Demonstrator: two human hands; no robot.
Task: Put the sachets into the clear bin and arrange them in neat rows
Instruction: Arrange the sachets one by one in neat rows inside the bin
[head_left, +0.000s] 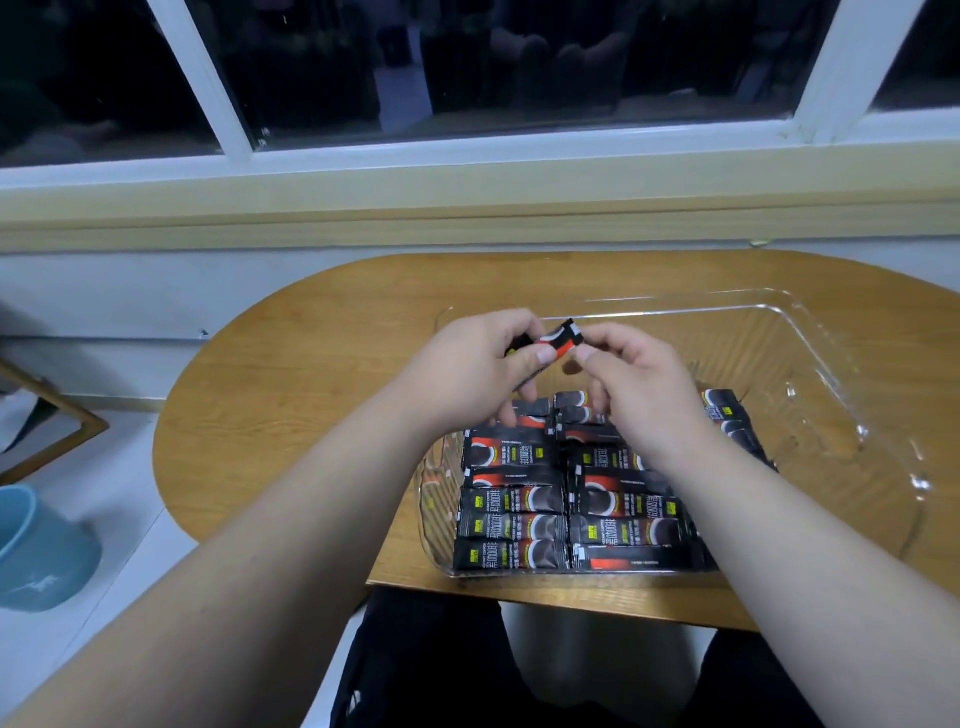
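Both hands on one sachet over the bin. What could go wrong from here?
1. The sachet is only pinched between the left hand and right hand, above the laid rows; a slip could land it crooked and disturb them.
2. Both forearms cross the near rows; lowering may brush them askew.
3. The clear bin sits close to the near edge of the table; a pull toward the person might slide it off.

1 left hand (467, 364), 1 right hand (641, 384), 1 clear bin (753, 353), 1 table (322, 332), 1 blue pot (47, 551) and 1 raised sachet (563, 339) are counted, while 3 columns of laid sachets (511, 501) are seen, their total being obscured.
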